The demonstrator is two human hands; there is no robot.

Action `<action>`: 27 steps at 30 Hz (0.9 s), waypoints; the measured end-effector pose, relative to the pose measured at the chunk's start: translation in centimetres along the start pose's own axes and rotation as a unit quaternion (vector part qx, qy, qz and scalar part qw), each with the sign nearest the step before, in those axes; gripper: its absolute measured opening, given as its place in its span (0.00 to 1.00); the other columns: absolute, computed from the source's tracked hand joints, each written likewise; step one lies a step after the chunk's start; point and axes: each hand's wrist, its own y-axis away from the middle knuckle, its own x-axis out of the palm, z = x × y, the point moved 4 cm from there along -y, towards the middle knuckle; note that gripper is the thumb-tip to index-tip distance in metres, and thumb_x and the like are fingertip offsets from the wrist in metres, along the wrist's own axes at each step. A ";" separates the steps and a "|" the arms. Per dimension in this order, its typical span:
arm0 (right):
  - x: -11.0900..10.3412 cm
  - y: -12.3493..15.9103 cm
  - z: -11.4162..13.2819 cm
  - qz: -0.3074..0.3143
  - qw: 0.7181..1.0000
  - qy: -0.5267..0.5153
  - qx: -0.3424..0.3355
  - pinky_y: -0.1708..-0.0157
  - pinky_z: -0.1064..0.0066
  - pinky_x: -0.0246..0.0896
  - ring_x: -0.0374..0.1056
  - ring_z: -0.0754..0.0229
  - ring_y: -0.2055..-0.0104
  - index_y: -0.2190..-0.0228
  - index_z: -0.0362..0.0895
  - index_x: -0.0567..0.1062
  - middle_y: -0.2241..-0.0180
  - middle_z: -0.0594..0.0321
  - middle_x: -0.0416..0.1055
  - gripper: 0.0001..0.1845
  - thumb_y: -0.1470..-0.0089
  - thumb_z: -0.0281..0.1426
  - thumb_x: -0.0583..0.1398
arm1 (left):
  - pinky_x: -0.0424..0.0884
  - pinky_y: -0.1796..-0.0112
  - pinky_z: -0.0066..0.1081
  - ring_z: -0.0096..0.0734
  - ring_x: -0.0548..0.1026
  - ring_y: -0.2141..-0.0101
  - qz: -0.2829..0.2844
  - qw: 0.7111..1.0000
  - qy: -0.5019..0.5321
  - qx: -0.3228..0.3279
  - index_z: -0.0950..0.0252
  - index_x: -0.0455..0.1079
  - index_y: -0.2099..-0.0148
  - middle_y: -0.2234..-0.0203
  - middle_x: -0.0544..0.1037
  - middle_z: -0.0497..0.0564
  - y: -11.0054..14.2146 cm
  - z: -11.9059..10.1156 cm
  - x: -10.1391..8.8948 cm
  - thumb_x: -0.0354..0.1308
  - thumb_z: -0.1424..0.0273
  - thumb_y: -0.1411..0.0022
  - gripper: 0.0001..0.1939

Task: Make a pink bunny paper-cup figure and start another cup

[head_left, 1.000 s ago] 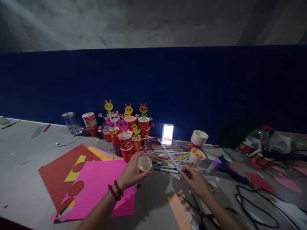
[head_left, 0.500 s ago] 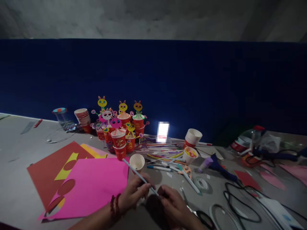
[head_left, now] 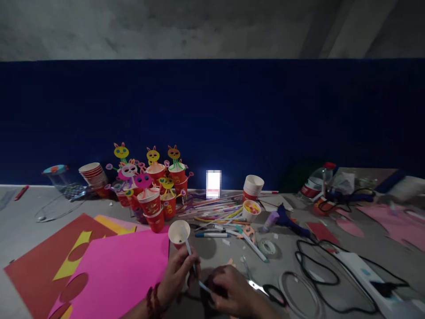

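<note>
My left hand (head_left: 177, 274), with a red bead bracelet on its wrist, pinches a thin pale straw (head_left: 191, 257) that slants up toward a white-lined red paper cup (head_left: 179, 232) standing just ahead of it. My right hand (head_left: 229, 292) is closed round the lower end of the same straw, close beside the left hand. A big pink sheet (head_left: 116, 274) with a round hole cut out lies to the left of the hands, over red and yellow sheets.
Red cups with animal-face toppers (head_left: 149, 186) cluster at the back left, beside a cup stack (head_left: 93, 176). A heap of straws and pens (head_left: 219, 212), another cup stack (head_left: 252, 188), a glue gun (head_left: 288, 219), scissors (head_left: 262, 288), black cables (head_left: 325, 283) and a bottle (head_left: 315, 186) spread to the right.
My left hand let go of the paper cup, which now stands on the table. My right hand brought a straw in from the heap and both hands now grip it near me.
</note>
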 end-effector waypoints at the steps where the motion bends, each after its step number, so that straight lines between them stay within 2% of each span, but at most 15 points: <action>1: 0.1 0.0 -0.1 0.007 1.000 0.006 -0.001 0.72 0.73 0.51 0.64 0.63 0.74 0.79 0.44 0.67 0.79 0.67 0.68 0.05 0.55 0.28 0.59 | 0.57 0.87 0.20 0.21 0.65 0.89 0.005 1.000 0.006 -0.008 0.65 0.65 0.69 0.84 0.74 0.46 0.0 0.1 0.1 0.59 0.49 0.41 0.22; 3: 0.0 0.0 -0.1 0.021 1.000 0.013 -0.005 0.73 0.73 0.50 0.62 0.64 0.75 0.80 0.44 0.66 0.80 0.68 0.65 0.07 0.56 0.26 0.59 | 0.62 0.85 0.23 0.24 0.69 0.87 0.014 0.999 0.032 -0.014 0.65 0.66 0.66 0.81 0.77 0.48 0.0 -0.1 0.4 0.58 0.50 0.40 0.21; 7: -0.9 0.0 -0.2 0.019 0.999 -0.027 0.001 0.74 0.73 0.48 0.58 0.65 0.76 0.81 0.45 0.62 0.81 0.69 0.60 0.10 0.53 0.29 0.57 | 0.71 0.77 0.28 0.30 0.77 0.80 0.024 0.996 0.088 0.000 0.66 0.67 0.64 0.75 0.80 0.52 -0.1 -0.9 0.6 0.57 0.53 0.37 0.19; 10: -1.5 0.1 -0.5 0.001 0.995 -0.095 0.029 0.74 0.73 0.47 0.56 0.65 0.77 0.81 0.45 0.61 0.81 0.70 0.58 0.12 0.49 0.34 0.55 | 0.72 0.75 0.29 0.30 0.77 0.79 0.014 0.994 0.111 0.008 0.67 0.68 0.64 0.73 0.80 0.52 -0.3 -1.2 0.3 0.57 0.56 0.35 0.17; 13: -2.1 0.4 -0.9 -0.035 0.987 -0.147 0.056 0.73 0.73 0.50 0.59 0.64 0.76 0.80 0.45 0.63 0.81 0.69 0.61 0.14 0.47 0.36 0.52 | 0.72 0.75 0.29 0.30 0.77 0.78 -0.010 0.991 0.130 0.020 0.67 0.68 0.64 0.72 0.80 0.52 -0.5 -1.6 -0.3 0.58 0.57 0.36 0.16; 17: -2.4 0.6 -1.3 -0.044 0.987 -0.144 0.058 0.72 0.73 0.50 0.59 0.64 0.76 0.80 0.44 0.67 0.81 0.69 0.63 0.12 0.48 0.35 0.54 | 0.70 0.75 0.27 0.28 0.75 0.78 -0.052 0.989 0.130 0.037 0.68 0.70 0.64 0.73 0.80 0.53 -0.8 -2.4 -1.1 0.59 0.57 0.37 0.16; 22: -1.6 0.4 -0.8 0.047 0.993 -0.097 0.042 0.70 0.74 0.53 0.58 0.67 0.78 0.81 0.43 0.69 0.82 0.72 0.62 0.09 0.50 0.30 0.59 | 0.64 0.78 0.24 0.25 0.71 0.80 -0.086 0.987 0.130 0.047 0.67 0.71 0.65 0.77 0.77 0.49 -0.8 -2.9 -1.7 0.60 0.57 0.38 0.16; 25: -1.4 0.4 0.3 0.115 0.991 -0.071 0.016 0.71 0.76 0.52 0.62 0.67 0.76 0.78 0.44 0.73 0.80 0.71 0.66 0.04 0.54 0.27 0.62 | 0.69 0.71 0.26 0.26 0.73 0.75 -0.067 0.988 0.117 0.071 0.67 0.70 0.67 0.79 0.75 0.48 -0.5 -3.0 -1.2 0.59 0.59 0.36 0.15; 27: -1.7 0.6 1.1 0.152 0.987 -0.053 0.008 0.71 0.76 0.53 0.66 0.65 0.73 0.75 0.45 0.76 0.78 0.70 0.71 0.03 0.52 0.30 0.65 | 0.70 0.68 0.28 0.28 0.73 0.75 -0.048 0.987 0.138 0.068 0.66 0.69 0.68 0.82 0.72 0.46 -0.3 -3.0 -0.6 0.58 0.58 0.35 0.16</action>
